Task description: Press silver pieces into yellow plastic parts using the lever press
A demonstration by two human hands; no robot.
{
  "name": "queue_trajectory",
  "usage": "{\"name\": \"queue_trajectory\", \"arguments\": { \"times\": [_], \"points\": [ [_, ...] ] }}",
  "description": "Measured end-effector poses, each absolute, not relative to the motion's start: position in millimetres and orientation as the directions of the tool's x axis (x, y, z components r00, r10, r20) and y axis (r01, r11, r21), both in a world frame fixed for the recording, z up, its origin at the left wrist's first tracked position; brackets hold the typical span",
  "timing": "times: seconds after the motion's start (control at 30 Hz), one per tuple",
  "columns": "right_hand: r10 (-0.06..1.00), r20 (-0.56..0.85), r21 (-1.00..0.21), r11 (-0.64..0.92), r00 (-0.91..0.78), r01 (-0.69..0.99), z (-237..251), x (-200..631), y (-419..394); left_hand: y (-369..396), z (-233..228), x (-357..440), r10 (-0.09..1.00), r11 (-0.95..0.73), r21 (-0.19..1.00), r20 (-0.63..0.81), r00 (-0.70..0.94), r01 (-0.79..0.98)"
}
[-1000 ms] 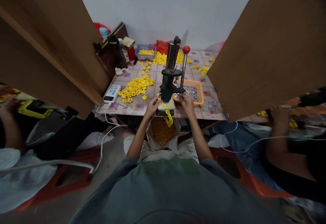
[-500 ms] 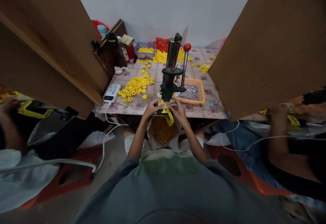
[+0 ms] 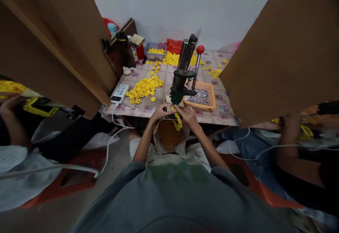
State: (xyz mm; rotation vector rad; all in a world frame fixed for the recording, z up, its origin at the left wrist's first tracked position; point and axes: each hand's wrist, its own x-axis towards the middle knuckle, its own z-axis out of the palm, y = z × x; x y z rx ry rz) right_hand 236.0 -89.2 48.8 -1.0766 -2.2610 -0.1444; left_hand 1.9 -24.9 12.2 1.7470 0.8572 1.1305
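Both left hand [image 3: 160, 112] and right hand [image 3: 189, 115] are held at a yellow flower-shaped piece [image 3: 173, 108], presumably for alignment.
Above the curled fingers, a dark-green metal press [image 3: 178, 92] is set; whether anything is pinched cannot be told.

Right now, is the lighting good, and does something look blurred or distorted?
Head view: light is dim, with a faint shadow on the wall behind the press; head view: wide-angle stretch towards the edges; head view: the yellow bit between the hands too soft for detail.
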Motion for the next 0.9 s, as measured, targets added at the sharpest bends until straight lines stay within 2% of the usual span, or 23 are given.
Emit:
{"name": "queue_trajectory", "arguments": {
  "times": [0.03,0.1,0.17,0.23,0.27,0.33,0.4,0.43,0.53,0.63,0.77,0.83,0.9],
  "points": [
    [0.658,0.643,-0.202,0.64,-0.393,0.741,57.9,238.2,-87.1,-24.3,10.6,2.6,0.885,-0.376,0.922,0.327,0.332,0.095],
    [0.632,0.769,-0.357,0.554,-0.1,0.752,88.4,240.4,-72.6,-22.5,7.0,4.7,0.908,-0.34,0.936,0.3,0.291,0.096],
    [0.589,0.776,-0.562,0.486,0.224,0.669,131.3,238.8,-41.3,-20.5,4.1,7.6,0.922,-0.314,0.946,0.284,0.263,0.082],
    [0.623,0.67,-0.736,0.485,0.404,0.473,177.0,233.5,4.2,-19.1,2.6,10.8,0.929,-0.302,0.951,0.28,0.244,0.061],
    [0.682,0.578,-0.816,0.474,0.448,0.332,197.1,229.9,29.2,-18.9,2.3,12.2,0.93,-0.299,0.953,0.279,0.238,0.048],
    [0.835,0.33,-0.936,0.351,0.441,0.036,226.0,223.2,74.3,-19.5,2.1,14.1,0.931,-0.295,0.955,0.28,0.234,0.03],
    [0.896,0.204,-0.956,0.269,0.395,-0.116,235.2,219.4,100.3,-20.7,2.0,13.2,0.934,-0.307,0.951,0.294,0.202,0.039],
    [0.903,0.214,-0.953,0.277,0.374,-0.123,232.0,219.3,102.5,-21.0,2.1,11.1,0.938,-0.321,0.945,0.309,0.156,0.063],
    [0.858,0.415,-0.906,0.421,0.304,0.048,197.1,224.5,64.5,-18.6,3.2,-2.3,0.916,-0.367,0.894,0.395,-0.069,0.257],
    [0.797,0.548,-0.83,0.482,0.253,0.28,151.8,230.8,-6.9,-11.7,5.8,-21.2,0.853,-0.303,0.786,0.475,-0.214,0.538],
    [0.779,0.573,-0.811,0.494,0.254,0.314,139.5,233.6,-48.2,-2.9,8.3,-34.5,0.889,-0.171,0.67,0.422,-0.181,0.722],
    [0.755,0.616,-0.777,0.537,0.224,0.328,150.7,239.8,-34.2,-1.2,7.6,-34.5,0.914,-0.169,0.643,0.386,-0.125,0.747],
    [0.763,0.618,-0.745,0.49,0.191,0.452,156.1,253.5,-11.0,-0.6,5.7,-33.3,0.925,-0.172,0.636,0.367,-0.099,0.752]
  ]
}}
